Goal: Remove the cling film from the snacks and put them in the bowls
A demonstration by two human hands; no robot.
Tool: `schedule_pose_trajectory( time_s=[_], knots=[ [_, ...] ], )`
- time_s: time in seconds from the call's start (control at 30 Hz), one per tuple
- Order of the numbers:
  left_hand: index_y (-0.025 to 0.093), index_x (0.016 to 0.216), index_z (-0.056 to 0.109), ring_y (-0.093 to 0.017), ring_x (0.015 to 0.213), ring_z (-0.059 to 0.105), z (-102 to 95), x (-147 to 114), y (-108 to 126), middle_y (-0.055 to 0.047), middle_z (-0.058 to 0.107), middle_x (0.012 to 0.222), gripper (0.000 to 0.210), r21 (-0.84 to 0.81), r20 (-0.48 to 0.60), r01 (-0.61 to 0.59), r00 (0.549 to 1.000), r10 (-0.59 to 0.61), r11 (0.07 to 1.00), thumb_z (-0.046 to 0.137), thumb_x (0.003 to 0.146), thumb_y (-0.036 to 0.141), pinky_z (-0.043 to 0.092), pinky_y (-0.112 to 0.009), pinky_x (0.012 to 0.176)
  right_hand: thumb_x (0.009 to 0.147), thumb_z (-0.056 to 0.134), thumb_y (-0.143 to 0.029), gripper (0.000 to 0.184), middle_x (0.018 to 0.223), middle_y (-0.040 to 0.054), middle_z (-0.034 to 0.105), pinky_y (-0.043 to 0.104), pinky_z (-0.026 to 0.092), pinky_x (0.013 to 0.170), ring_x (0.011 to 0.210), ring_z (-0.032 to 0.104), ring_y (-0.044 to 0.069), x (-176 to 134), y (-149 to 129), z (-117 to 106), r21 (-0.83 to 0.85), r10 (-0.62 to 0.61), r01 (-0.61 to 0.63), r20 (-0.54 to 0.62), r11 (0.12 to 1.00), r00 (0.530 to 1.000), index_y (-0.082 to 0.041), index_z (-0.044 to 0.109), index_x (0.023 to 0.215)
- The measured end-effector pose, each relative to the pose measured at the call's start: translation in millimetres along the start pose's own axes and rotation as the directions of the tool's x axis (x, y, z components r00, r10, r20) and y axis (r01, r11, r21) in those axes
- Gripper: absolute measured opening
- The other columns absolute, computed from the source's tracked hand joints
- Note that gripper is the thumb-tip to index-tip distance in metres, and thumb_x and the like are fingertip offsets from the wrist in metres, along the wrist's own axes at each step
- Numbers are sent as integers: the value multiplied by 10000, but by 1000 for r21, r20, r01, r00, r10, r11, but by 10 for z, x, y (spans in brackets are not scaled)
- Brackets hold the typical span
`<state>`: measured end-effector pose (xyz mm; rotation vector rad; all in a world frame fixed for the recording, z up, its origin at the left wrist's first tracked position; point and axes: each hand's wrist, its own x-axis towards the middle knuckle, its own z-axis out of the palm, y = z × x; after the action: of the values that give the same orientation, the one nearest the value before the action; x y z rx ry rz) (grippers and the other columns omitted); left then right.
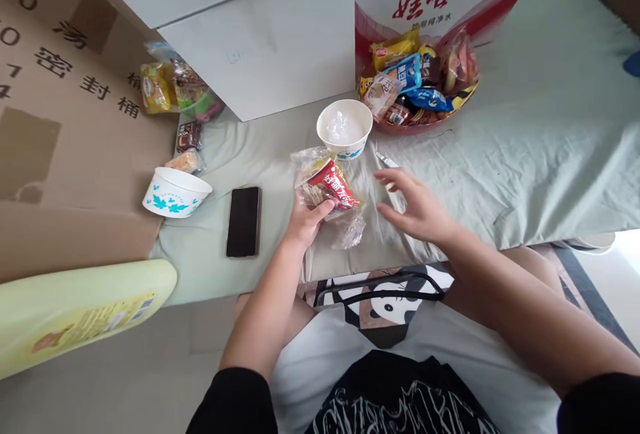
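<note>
My left hand (306, 221) grips a clear plastic bag of snacks (333, 184), its thumb pressed across the front. Through the film a red packet with white characters shows, with some yellow behind it. To the right of the bag hovers my right hand (420, 207), fingers apart and holding nothing. Just beyond its fingertips lies a slim, pale tool (387, 159), partly hidden, perhaps a utility knife. Behind the bag stands a white paper bowl (345, 129) with crumpled clear plastic inside.
A red bowl (415, 129) heaped with snack packets stands back right, by white boxes (280, 54). To the left are a phone (243, 222), another paper bowl (176, 194), more snack packets (173, 87), a large carton (90, 154) and a yellow-green container (95, 307).
</note>
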<state>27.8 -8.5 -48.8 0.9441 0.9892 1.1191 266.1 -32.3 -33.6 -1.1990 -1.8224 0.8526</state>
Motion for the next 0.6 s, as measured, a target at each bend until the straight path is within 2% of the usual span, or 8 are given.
schedule_pose_trajectory(
  time_s=[0.07,0.1,0.17,0.23,0.33,0.43,0.53,0.6],
  knots=[
    [423,1556,308,-267,1215,700,-16,23,-20,-97,649,1436,1200,23,-19,-42,999,42,999,962,563,585,603,-424,967,826,721,-315,614,1484,155,529,561,481,1118,1366,533,350,-34,58,21,-86,-160,165,62,983,985,-258,570,1419],
    [469,1600,154,-271,1241,691,-11,27,-34,-110,614,1484,1316,38,-11,-52,999,53,998,956,565,605,600,-432,975,820,740,-302,629,1552,145,461,588,448,1155,1435,468,364,-45,65,61,-117,-206,217,100,969,973,-284,574,1426],
    [499,1612,-68,-275,1276,678,4,25,-61,-128,596,1505,1449,71,23,-60,998,59,996,946,585,617,587,-436,1005,848,722,-252,518,1622,107,371,609,423,1176,1493,400,371,-55,44,173,-145,-248,269,150,952,957,-330,644,1354],
    [482,1610,-149,-271,1288,674,-1,21,-82,-120,630,1466,1479,91,53,-74,996,69,993,934,611,617,578,-431,1027,896,666,-204,313,1607,79,385,590,436,1171,1480,420,353,-51,2,288,-139,-271,288,128,948,954,-327,734,1176],
    [450,1629,-107,-275,1259,691,-74,45,-98,-104,678,1395,1417,97,67,-104,993,98,990,892,648,664,586,-443,1018,958,615,-225,144,1503,96,482,515,498,1124,1388,521,303,-48,-47,397,-31,-314,316,59,948,948,-273,749,979],
    [419,1640,-7,-283,1210,720,-163,104,-106,-125,680,1375,1303,161,43,-151,988,146,975,833,692,723,597,-444,996,986,598,-280,129,1350,128,564,449,547,1054,1291,587,270,-72,-64,443,104,-241,235,47,966,969,-239,718,961],
    [357,1619,164,-260,1134,752,-180,151,-111,-128,723,1282,1032,361,-12,-246,963,268,899,735,829,697,606,-414,968,967,625,-292,98,1207,123,599,434,559,1000,1190,622,259,-97,-66,478,71,-113,114,-15,991,993,-228,691,934],
    [295,1548,324,-244,1104,760,-156,145,-102,-111,767,1164,774,504,-23,-328,920,392,799,652,932,629,601,-408,982,931,663,-273,49,1110,103,609,415,569,927,1071,643,241,-98,-70,503,13,-111,113,-74,994,991,-230,678,913]
  ],
)
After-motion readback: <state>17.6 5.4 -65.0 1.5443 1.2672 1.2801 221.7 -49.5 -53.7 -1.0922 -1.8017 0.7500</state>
